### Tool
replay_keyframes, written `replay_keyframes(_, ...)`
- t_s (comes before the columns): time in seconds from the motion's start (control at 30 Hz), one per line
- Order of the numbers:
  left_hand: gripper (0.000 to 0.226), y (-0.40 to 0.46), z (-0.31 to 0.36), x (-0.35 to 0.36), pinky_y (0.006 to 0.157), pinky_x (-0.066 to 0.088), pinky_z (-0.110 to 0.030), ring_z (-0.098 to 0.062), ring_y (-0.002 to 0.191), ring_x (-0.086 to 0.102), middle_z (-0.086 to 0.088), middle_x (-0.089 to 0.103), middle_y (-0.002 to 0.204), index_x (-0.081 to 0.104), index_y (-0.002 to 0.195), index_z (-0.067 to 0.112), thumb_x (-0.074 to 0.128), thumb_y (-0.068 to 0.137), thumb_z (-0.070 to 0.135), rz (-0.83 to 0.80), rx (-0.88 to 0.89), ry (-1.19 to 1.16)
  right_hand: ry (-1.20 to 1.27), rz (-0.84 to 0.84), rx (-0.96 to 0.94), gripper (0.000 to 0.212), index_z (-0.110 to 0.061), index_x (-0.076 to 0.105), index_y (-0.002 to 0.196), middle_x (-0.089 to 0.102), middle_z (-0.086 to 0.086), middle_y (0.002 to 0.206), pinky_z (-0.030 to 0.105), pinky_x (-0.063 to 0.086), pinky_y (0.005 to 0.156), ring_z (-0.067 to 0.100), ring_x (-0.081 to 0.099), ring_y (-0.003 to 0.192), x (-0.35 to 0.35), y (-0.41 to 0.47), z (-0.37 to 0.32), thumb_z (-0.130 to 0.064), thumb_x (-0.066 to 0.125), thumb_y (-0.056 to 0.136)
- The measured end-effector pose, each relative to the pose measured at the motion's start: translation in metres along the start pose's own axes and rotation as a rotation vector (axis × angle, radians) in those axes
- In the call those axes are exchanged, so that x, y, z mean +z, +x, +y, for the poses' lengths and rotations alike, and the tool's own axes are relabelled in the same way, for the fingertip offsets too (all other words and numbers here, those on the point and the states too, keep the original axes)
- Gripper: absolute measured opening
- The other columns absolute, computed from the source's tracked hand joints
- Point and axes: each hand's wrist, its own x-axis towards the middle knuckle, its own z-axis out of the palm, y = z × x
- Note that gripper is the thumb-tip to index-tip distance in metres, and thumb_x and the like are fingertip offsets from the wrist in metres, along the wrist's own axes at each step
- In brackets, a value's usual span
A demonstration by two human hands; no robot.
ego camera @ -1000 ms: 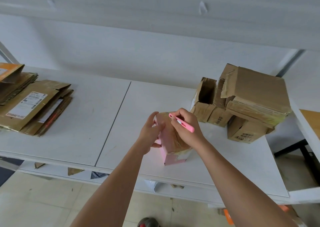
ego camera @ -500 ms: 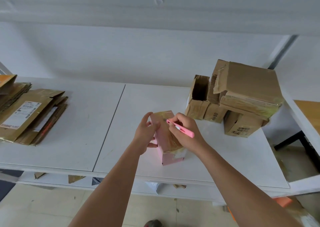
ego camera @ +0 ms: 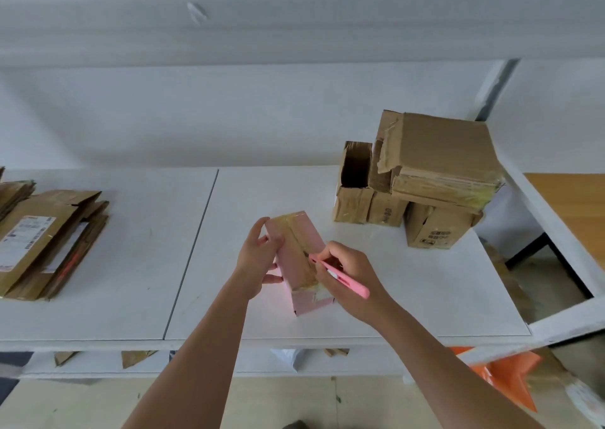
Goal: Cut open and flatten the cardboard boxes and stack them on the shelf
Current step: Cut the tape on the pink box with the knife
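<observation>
**Pink box under the cutter on the white shelf**

The long white shelf board (ego camera: 425, 291) carries everything here. At its right end, well to the right of the small pink box, stands a heap of brown cardboard boxes (ego camera: 422, 179): a wide taped box lies tilted on top, an upright one with an open dark mouth is at the heap's left, and a printed one sits lower right. Far to the left of the pink box, at the board's left end, lies a pile of flattened brown cardboard sheets (ego camera: 49, 242), the top one bearing a white label.

The small pink cardboard box with brown tape along its top face (ego camera: 296, 251) stands near the board's front edge, about midway between heap and pile, tilted back. The left hand (ego camera: 257, 265) holds the pink box's left side, fingers curled on the upper edge and thumb against the side. The right hand (ego camera: 348, 274) grips a slim pink utility cutter (ego camera: 340, 276), its tip touching the tape strip on the box's top face.
</observation>
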Motion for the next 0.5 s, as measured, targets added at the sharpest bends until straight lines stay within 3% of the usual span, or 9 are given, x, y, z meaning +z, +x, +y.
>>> replay_keyframes(0.2, 0.041, 0.003, 0.001, 0.000, 0.073, 0.060, -0.051, -0.039, 0.106, 0.063, 0.001, 0.059, 0.128, 0.046, 0.130, 0.045, 0.059, 0.097, 0.024, 0.016, 0.010, -0.025, 0.049, 0.040, -0.011, 0.013, -0.012, 0.055, 0.084, 0.061, -0.009, 0.072, 0.015, 0.039, 0.055, 0.003, 0.054, 0.059, -0.010, -0.023, 0.001, -0.012, 0.061, 0.095)
replay_keyframes(0.33, 0.045, 0.004, 0.000, 0.001, 0.074, 0.060, -0.051, -0.037, 0.106, 0.062, 0.001, 0.059, 0.128, 0.043, 0.136, 0.044, 0.058, 0.098, 0.025, 0.029, 0.018, -0.010, 0.087, 0.039, 0.030, 0.013, -0.004, 0.057, 0.084, 0.066, -0.004, 0.079, 0.009, 0.037, 0.057, -0.005, 0.057, 0.064, -0.021, -0.042, 0.004, -0.007, 0.061, 0.096)
replay_keyframes(0.4, 0.045, 0.003, 0.000, 0.002, 0.073, 0.060, -0.048, -0.034, 0.108, 0.062, 0.002, 0.059, 0.128, 0.043, 0.136, 0.046, 0.058, 0.097, 0.027, 0.041, 0.015, 0.012, 0.096, 0.043, 0.030, 0.013, 0.001, 0.058, 0.085, 0.066, -0.010, 0.078, 0.008, 0.038, 0.058, -0.006, 0.058, 0.067, -0.024, -0.044, 0.002, -0.006, 0.061, 0.096)
replay_keyframes(0.5, 0.040, 0.005, -0.001, 0.000, 0.072, 0.053, -0.039, -0.025, 0.113, 0.056, 0.004, 0.056, 0.132, 0.047, 0.130, 0.045, 0.060, 0.095, 0.029, 0.081, 0.062, 0.069, 0.165, 0.152, 0.039, 0.015, 0.000, 0.059, 0.087, 0.061, -0.011, 0.072, 0.016, 0.038, 0.055, 0.000, 0.051, 0.061, -0.024, -0.044, 0.001, -0.012, 0.060, 0.097)
